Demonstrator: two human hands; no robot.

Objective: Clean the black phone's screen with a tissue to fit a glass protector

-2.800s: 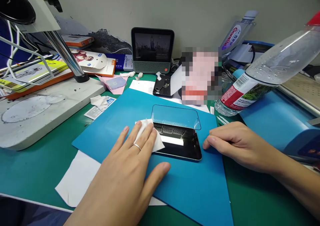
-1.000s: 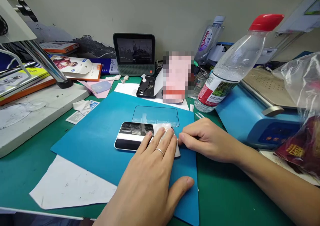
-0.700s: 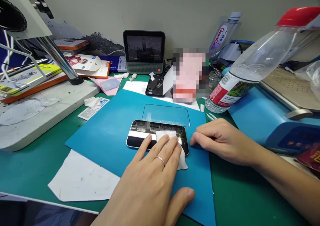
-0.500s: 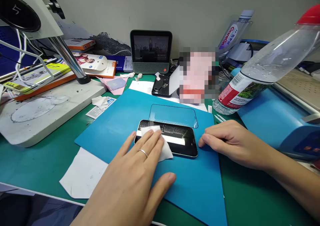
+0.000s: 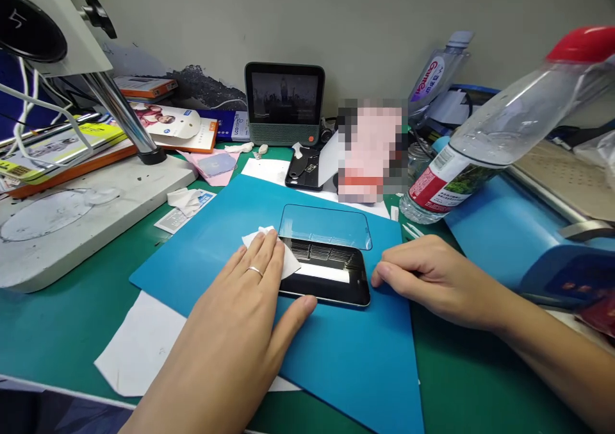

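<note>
While the phone (image 5: 331, 274) lies flat near the middle of the blue mat (image 5: 206, 254), I see the left hand (image 5: 240, 318) spread flat, its fingers (image 5: 266, 254) pressing a white wipe (image 5: 283, 261) onto the phone's left end. The right hand (image 5: 427, 280) rests on the mat with fingers curled loosely, holding nothing, its fingertips touching the phone's right end. A clear glass sheet (image 5: 327, 225) lies just behind the phone, and a water bottle (image 5: 480, 145) leans past the mat's far right corner.

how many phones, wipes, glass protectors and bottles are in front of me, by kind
phone face up on the blue mat: 1
white wipe under the left hand: 1
glass protector behind the phone: 1
plastic bottles: 2
total: 5
</note>
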